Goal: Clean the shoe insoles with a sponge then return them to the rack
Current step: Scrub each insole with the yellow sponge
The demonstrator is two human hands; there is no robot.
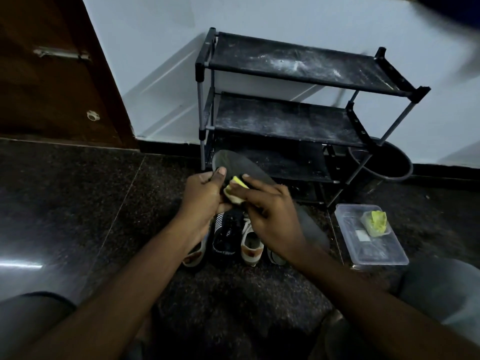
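Note:
A dark grey insole (239, 166) is held up in front of the black shoe rack (293, 110). My left hand (205, 193) grips its left edge, thumb on top. My right hand (270, 214) holds a yellow sponge (235, 189) against the insole's surface. A second grey insole (313, 229) lies on the floor to the right of the shoes, partly behind my right wrist. The rack's dusty shelves hold nothing visible.
Several shoes (233, 237) lie on the dark floor below my hands. A clear plastic tub (374, 245) with a yellow-green cloth stands at the right. A dark bucket (389, 162) sits behind the rack's right leg. A brown door (52, 74) is at the left.

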